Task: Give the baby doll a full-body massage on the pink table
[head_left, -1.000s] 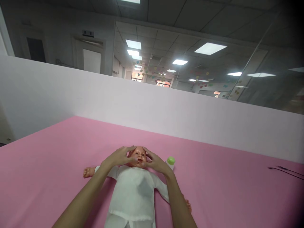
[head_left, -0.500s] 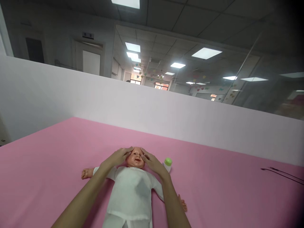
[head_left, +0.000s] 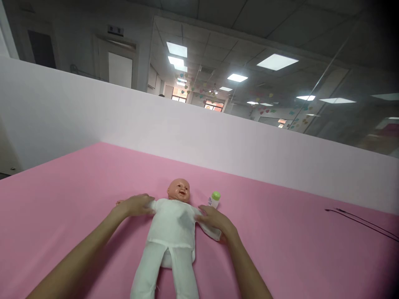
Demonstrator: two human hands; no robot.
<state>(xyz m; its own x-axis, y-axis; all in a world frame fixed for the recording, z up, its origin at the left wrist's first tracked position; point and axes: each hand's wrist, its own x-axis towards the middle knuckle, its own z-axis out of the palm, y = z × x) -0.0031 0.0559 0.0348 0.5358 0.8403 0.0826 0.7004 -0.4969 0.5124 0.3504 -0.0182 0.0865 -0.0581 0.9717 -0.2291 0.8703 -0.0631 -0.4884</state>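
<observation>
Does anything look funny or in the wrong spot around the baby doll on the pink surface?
Yes! A thin black cord lies on the pink surface, far to the right of the baby doll. It looks odd because it's a stray wire, all alone.

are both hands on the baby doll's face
No, the left hand and right hand rest on the white garment of the baby doll, whose face is uncovered.

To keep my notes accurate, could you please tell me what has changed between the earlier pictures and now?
Both hands have let go of the baby doll's head and moved down. The left hand now rests on one white sleeve, the right hand on the other. The doll still lies on its back, with the green-capped bottle beside its head.
</observation>
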